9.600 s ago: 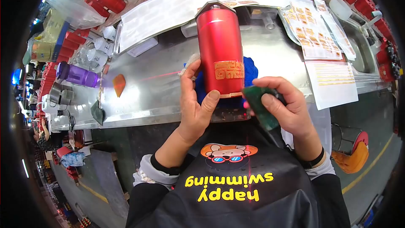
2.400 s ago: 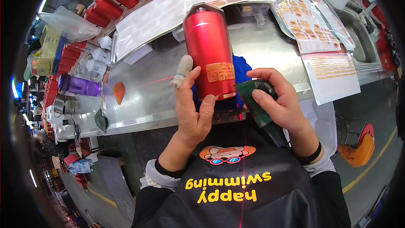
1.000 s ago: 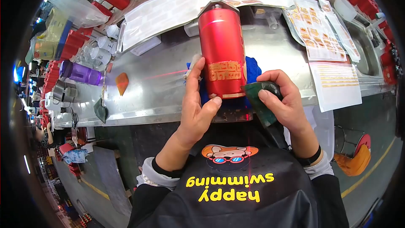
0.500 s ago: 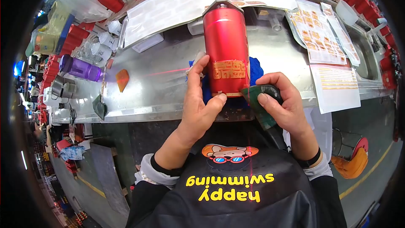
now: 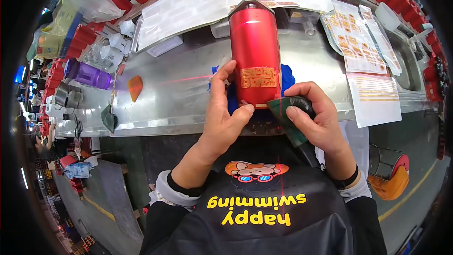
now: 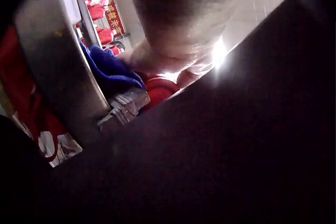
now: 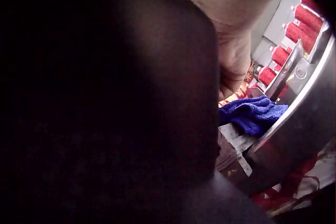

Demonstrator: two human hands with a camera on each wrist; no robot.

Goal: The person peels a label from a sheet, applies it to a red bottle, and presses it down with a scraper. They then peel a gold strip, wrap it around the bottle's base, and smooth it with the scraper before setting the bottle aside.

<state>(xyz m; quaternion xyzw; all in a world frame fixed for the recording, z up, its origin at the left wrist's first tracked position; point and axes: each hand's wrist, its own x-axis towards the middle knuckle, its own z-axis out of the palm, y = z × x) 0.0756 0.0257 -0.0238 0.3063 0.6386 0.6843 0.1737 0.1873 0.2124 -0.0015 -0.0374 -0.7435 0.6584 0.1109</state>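
In the head view a red cylinder (image 5: 255, 52) with a gold patterned band (image 5: 259, 77) lies over a blue cloth (image 5: 287, 76), its near end towards the person. The left hand (image 5: 222, 118) holds its left side with the fingers, one in a whitish cover, and the thumb rests at the near rim. The right hand (image 5: 316, 120) pinches a dark green flat scraper (image 5: 291, 125) between thumb and fingers, its corner at the cylinder's lower right rim. In the wrist views the hands are partly seen, near blue cloth (image 6: 113, 71); dark shapes hide much.
On the metal table (image 5: 165, 108) at left lie an orange flat piece (image 5: 135, 88), a green piece (image 5: 109, 118) and a purple bottle (image 5: 88, 75). White sheeting (image 5: 188, 14) covers the back. Gold-printed sheets (image 5: 375, 99) lie right, beside a sink (image 5: 406, 68). Red cylinders line the back.
Since the earliest frame the patterned band has turned from the right side towards the middle of the cylinder's visible face. The scraper's corner has moved left to the near rim. Both hands keep their holds.
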